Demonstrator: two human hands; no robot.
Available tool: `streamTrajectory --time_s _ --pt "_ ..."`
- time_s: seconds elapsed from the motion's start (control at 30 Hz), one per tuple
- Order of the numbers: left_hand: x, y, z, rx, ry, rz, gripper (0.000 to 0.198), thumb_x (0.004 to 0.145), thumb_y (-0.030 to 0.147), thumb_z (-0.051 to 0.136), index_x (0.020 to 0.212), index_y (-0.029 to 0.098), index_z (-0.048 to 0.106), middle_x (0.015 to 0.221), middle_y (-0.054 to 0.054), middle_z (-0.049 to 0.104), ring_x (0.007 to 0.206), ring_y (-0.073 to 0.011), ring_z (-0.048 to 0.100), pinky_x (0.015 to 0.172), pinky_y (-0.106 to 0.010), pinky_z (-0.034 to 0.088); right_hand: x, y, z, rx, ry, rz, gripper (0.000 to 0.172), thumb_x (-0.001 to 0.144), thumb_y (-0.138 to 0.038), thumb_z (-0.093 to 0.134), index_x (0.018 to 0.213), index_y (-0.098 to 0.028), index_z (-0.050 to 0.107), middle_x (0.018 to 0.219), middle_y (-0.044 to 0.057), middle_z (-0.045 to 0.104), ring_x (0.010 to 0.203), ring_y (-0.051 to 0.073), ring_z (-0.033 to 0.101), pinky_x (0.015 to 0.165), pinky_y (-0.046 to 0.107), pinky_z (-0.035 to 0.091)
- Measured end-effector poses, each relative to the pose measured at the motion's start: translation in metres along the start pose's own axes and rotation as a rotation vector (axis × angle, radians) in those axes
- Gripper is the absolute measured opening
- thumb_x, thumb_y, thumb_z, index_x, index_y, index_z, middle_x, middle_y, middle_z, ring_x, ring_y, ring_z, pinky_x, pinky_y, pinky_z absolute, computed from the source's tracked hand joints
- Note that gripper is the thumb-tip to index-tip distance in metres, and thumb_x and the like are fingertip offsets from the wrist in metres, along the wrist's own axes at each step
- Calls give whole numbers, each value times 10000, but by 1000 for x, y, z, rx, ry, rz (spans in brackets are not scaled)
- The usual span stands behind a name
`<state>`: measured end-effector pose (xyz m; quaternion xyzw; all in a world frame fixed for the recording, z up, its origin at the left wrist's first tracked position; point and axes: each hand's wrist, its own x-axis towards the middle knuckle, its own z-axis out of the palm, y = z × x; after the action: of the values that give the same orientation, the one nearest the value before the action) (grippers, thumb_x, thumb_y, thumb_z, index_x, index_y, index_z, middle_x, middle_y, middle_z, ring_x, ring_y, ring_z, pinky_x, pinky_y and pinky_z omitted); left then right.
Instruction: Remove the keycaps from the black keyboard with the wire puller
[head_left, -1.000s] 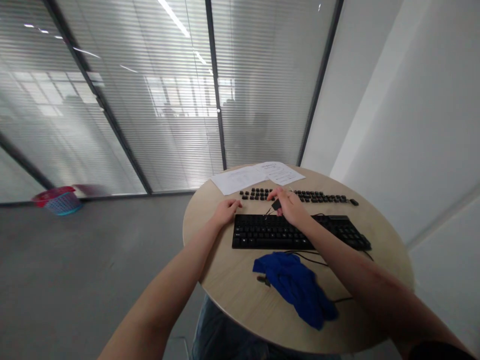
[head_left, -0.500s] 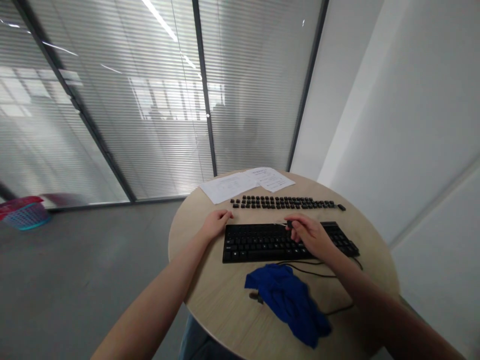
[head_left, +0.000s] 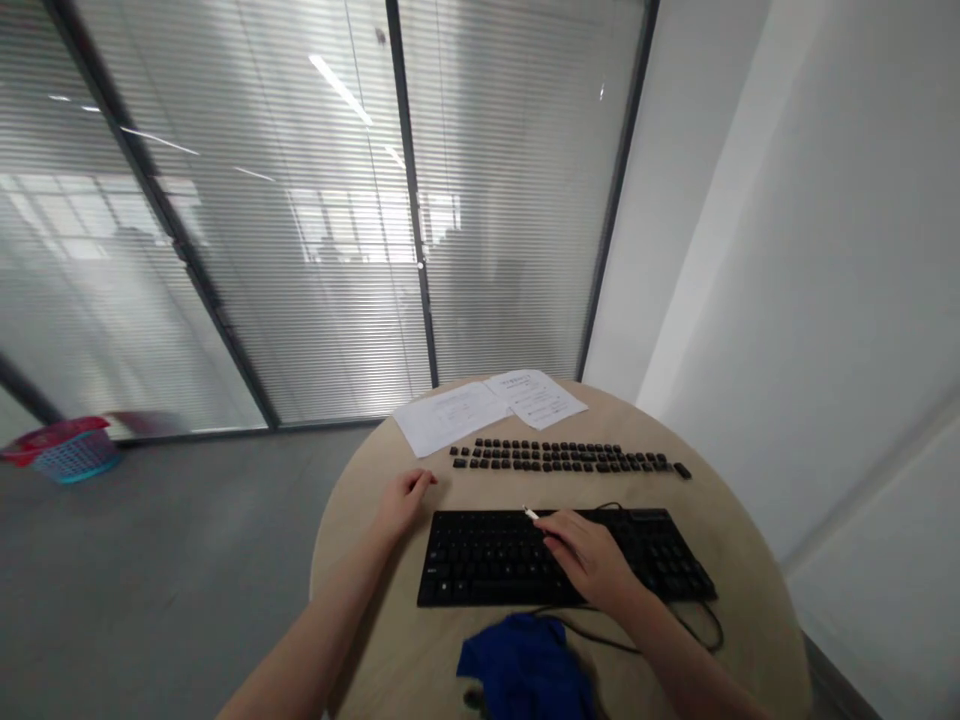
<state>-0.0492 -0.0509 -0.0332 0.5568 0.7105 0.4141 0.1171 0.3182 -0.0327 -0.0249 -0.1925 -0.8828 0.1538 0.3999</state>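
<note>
Centrally, the keyboard lies on your round table and serves as landmark. Your right hand, above its middle, pinches a slender white-tipped tool, tip toward the keyboard's far edge. Your left hand, well apart from the right, rests beyond its left corner, fingers curled; whether they enclose anything cannot be told. Beyond the keyboard stand rows of black keycaps, then printed sheets; on its near side, a crumpled blue cloth.
</note>
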Motion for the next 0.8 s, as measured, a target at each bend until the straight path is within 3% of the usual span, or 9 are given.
streamTrajectory --time_s 0.23,0.57,0.8 --pt "-10 -3 5 32 0 -78 480 879 560 450 802 209 767 789 -62 766 823 -282 704 780 -370 519 -9 -1 -11 118 -35 13 234 1017 -224 558 1174 -286 720 979 67 794 836 237 779 730 350 651" --pt "-11 -3 4 48 2 -111 476 889 544 453 830 199 776 731 -56 744 779 -266 679 754 -357 520 -19 8 -13 122 11 85 270 1001 -250 621 1244 -307 720 1073 72 819 921 269 807 801 384 682" --pt "-6 -4 9 35 -32 -95 474 890 522 457 854 176 779 769 -64 747 797 -249 670 760 -341 504 -30 15 -14 -17 87 160 182 993 -340 630 1088 -252 757 1000 92 833 821 272 812 671 356 670"
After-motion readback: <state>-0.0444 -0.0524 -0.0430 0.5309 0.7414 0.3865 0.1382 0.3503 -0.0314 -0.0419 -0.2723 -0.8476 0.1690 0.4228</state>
